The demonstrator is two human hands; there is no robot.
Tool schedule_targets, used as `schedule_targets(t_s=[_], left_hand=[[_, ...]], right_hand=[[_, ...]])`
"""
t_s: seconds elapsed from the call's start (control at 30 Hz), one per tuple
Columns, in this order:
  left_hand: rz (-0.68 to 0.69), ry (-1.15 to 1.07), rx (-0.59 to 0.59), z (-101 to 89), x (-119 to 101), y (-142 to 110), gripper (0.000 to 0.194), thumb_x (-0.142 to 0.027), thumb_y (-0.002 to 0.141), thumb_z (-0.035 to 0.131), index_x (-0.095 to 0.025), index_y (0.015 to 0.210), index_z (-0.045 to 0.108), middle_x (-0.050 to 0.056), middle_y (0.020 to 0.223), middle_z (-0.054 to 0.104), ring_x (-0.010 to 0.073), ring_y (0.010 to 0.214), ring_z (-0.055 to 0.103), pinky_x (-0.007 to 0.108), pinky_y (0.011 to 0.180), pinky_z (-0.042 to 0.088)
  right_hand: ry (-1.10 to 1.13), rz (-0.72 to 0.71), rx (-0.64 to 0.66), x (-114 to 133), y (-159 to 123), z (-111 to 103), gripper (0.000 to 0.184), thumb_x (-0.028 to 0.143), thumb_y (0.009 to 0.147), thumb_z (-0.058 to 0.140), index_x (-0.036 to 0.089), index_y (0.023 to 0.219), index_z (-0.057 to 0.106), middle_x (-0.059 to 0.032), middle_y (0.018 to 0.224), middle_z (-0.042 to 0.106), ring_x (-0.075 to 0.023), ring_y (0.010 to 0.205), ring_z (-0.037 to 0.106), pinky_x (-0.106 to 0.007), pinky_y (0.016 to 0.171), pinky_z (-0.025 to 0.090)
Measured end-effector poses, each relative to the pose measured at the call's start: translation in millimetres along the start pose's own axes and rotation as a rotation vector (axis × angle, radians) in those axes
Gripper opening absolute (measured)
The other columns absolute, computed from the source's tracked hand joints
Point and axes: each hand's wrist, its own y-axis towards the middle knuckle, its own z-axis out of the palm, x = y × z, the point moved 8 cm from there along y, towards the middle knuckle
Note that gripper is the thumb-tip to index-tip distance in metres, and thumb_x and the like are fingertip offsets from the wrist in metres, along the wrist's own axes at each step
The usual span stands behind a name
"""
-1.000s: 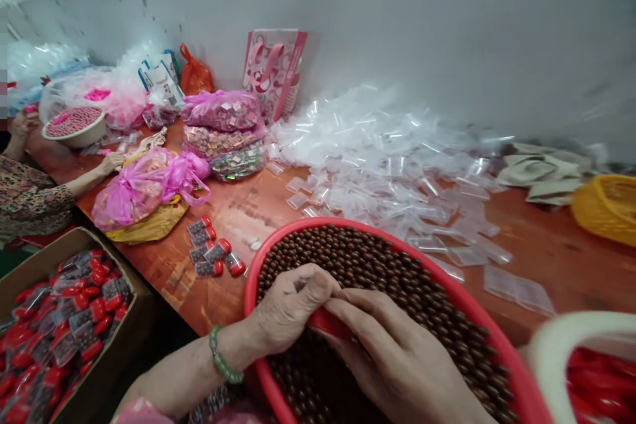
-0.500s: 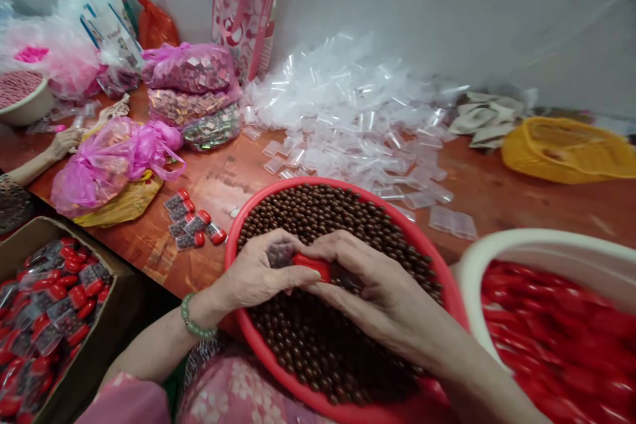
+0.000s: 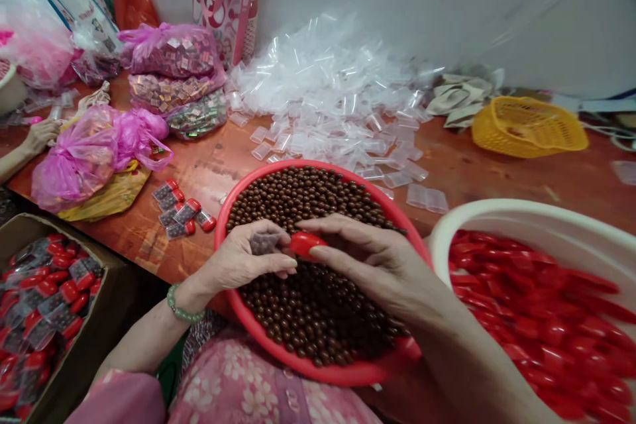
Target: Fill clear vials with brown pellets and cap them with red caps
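Since a moment ago, the view has tipped lower, bringing more of the white tub (image 3: 517, 212) into sight on the right, and the hands have eased slightly apart. Both hands work over a wide red basin (image 3: 318, 371) filled with brown beads (image 3: 308, 192), and the tub of red plastic pieces (image 3: 521, 311) sits just right of them. Beyond the hands lies a heap of clear bags (image 3: 322, 73); a cardboard box (image 3: 30, 228) of red-capped packets sits to their left. The left hand (image 3: 238, 258), wearing a green bead bracelet (image 3: 181, 305), pinches a small clear bag (image 3: 263, 243) with dark contents that are hard to make out. The right hand (image 3: 377, 265) pinches a red plastic cap (image 3: 305, 243), its end partly hidden by fingers.
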Motion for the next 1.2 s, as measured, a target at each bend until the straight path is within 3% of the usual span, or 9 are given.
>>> schedule_targets(t_s=[0.1,0.17,0.33,0.67,0.9,1.07,1.2], left_hand=[[0.0,-0.028,0.057,6.5,0,0,0.041,-0.038,0.065,0.085,-0.013,0.084,0.058,-0.001,0.073,0.062,0.0108,0.063,0.064,0.022,0.058,0.051],[-0.003,-0.024,0.11,13.5,1,1,0.039,-0.038,0.067,0.084,-0.012,0.084,0.06,-0.001,0.07,0.063,0.0102,0.061,0.063,0.022,0.057,0.051],[0.002,0.039,0.173,23.0,4,1,0.037,-0.043,0.071,0.08,-0.011,0.076,0.063,0.0,0.061,0.063,0.0078,0.052,0.058,0.021,0.054,0.048],[-0.011,0.192,0.168,19.1,-3,2,0.05,-0.056,0.071,0.075,-0.013,0.057,0.054,-0.004,0.046,0.05,0.0037,0.04,0.041,0.019,0.042,0.03],[-0.006,0.249,0.259,23.4,2,6,0.039,-0.044,0.078,0.071,-0.015,0.06,0.051,-0.006,0.05,0.047,0.0045,0.044,0.041,0.02,0.046,0.032],[-0.044,0.168,0.295,27.3,8,8,0.043,-0.049,0.076,0.073,-0.015,0.062,0.049,-0.007,0.051,0.046,0.0041,0.044,0.039,0.021,0.046,0.031],[-0.069,0.184,0.358,32.3,8,8,0.046,-0.05,0.077,0.072,-0.015,0.06,0.048,-0.007,0.05,0.045,0.0033,0.044,0.039,0.02,0.046,0.03]], right_hand=[[0.052,-0.038,-0.174,7,1,-9,0.023,0.027,0.09,0.064,0.027,0.112,0.07,-0.002,0.104,0.071,-0.0168,0.096,0.067,-0.029,0.083,0.056],[0.052,-0.105,-0.2,17,4,-4,0.023,0.024,0.091,0.061,0.027,0.112,0.07,-0.002,0.102,0.071,-0.0168,0.095,0.067,-0.03,0.083,0.056],[0.028,-0.196,-0.148,28,10,15,0.021,0.019,0.092,0.06,0.025,0.109,0.07,-0.0032,0.1,0.072,-0.0173,0.094,0.067,-0.032,0.083,0.056],[-0.102,-0.216,-0.106,17,5,14,0.019,0.017,0.093,0.058,0.023,0.11,0.066,-0.0027,0.1,0.07,-0.0151,0.091,0.066,-0.028,0.081,0.052],[-0.084,-0.165,-0.043,11,5,13,0.009,0.022,0.092,0.062,0.022,0.1,0.066,-0.0012,0.093,0.071,-0.0139,0.083,0.066,-0.026,0.075,0.052],[-0.155,-0.174,-0.096,13,0,9,0.007,0.022,0.093,0.061,0.022,0.098,0.065,0.0,0.088,0.069,-0.0129,0.08,0.064,-0.024,0.073,0.051],[-0.178,-0.143,-0.033,13,-2,8,0.006,0.022,0.093,0.06,0.021,0.098,0.063,0.0001,0.088,0.069,-0.012,0.079,0.064,-0.023,0.072,0.051]])
